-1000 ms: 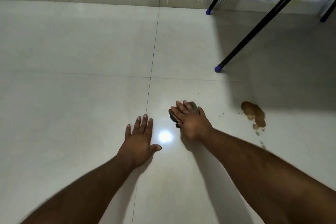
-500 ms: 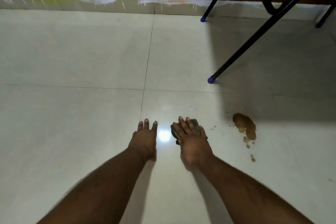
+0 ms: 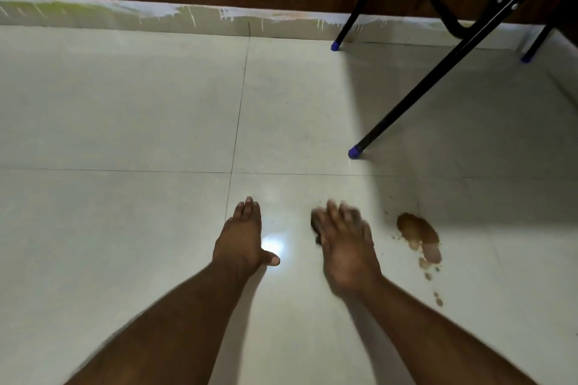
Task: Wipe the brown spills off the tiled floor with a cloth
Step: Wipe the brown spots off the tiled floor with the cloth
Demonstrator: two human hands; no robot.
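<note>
Sliding rightward, my right hand [image 3: 345, 247] presses spread fingers on the dark crumpled cloth [image 3: 316, 225], near the big brown spill [image 3: 417, 233], unwiped on the pale tiled floor [image 3: 125, 212]; my left hand [image 3: 240, 242] rests flat, fingers together.

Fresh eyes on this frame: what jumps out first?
The brown spill on the pale tiled floor, with a trail of droplets toward the camera, sits just right of the right hand, which presses a dark cloth flat with motion-blurred fingers. The left hand rests open on the tile beside a bright light glare. Black legs with blue caps stand behind the spill.
</note>
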